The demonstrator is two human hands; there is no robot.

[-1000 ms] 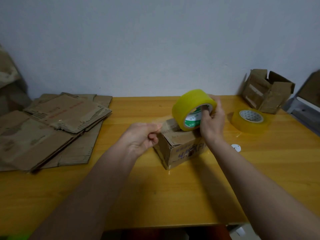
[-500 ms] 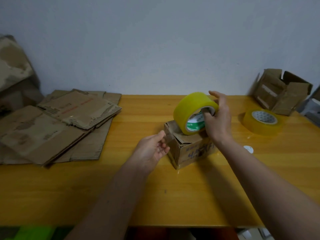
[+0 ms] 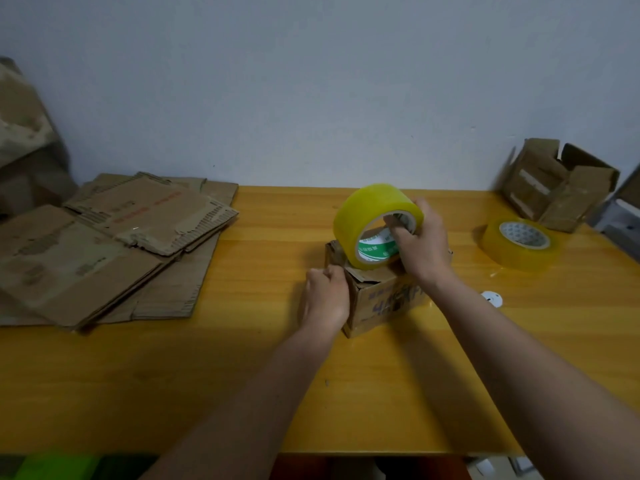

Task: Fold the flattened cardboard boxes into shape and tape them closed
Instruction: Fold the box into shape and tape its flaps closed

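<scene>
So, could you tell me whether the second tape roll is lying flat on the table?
Yes, the second tape roll lies flat on the table, untouched.

Two bare forearms, no sleeves in view, left hand (image 3: 327, 295) and right hand (image 3: 420, 244) ungloved (no rings or watch showing)

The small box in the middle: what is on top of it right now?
A yellow tape roll stands on edge on the small box, held by the right hand. The left hand rests at its left top edge. The top flaps are mostly covered.
</scene>
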